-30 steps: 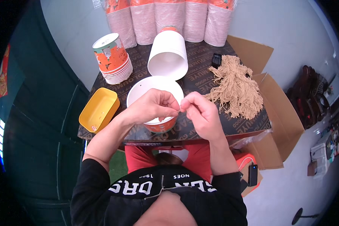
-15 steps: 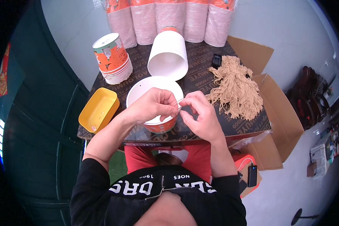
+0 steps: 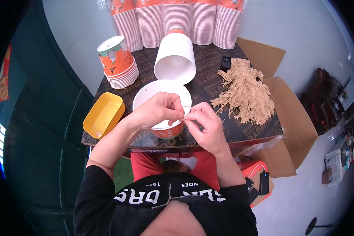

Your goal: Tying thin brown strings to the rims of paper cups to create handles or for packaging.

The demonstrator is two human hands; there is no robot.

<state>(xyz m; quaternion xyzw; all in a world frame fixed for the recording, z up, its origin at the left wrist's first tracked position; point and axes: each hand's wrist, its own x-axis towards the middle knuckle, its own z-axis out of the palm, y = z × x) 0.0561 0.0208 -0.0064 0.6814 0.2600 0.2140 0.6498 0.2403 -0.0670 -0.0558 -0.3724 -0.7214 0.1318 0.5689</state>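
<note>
A paper bucket (image 3: 167, 133), white inside and orange outside, stands upright at the table's near edge, a small hole showing below its far-left rim. Over its near right rim, my left hand (image 3: 163, 110) pinches a thin pale cord (image 3: 186, 106). Close by, fingertips almost touching the left ones, my right hand (image 3: 204, 126) is closed on the same cord, which arches in a small loop between them. My fingers hide how the cord meets the bucket wall. To the right lies a loose heap of tan cords (image 3: 246, 92).
Behind the bucket, a white bucket (image 3: 175, 55) lies on its side. A yellow tub (image 3: 104, 115) and a stack of upside-down orange buckets (image 3: 118, 63) are at left. Wrapped bucket stacks (image 3: 177, 19) line the back. A black box-like object (image 3: 225, 63) sits by the cords; an open carton (image 3: 291, 122) stands right.
My right hand has shifted slightly down and left, closer to my left fingertips. The cord's loop now shows above the fingers. The bucket stays in place.
</note>
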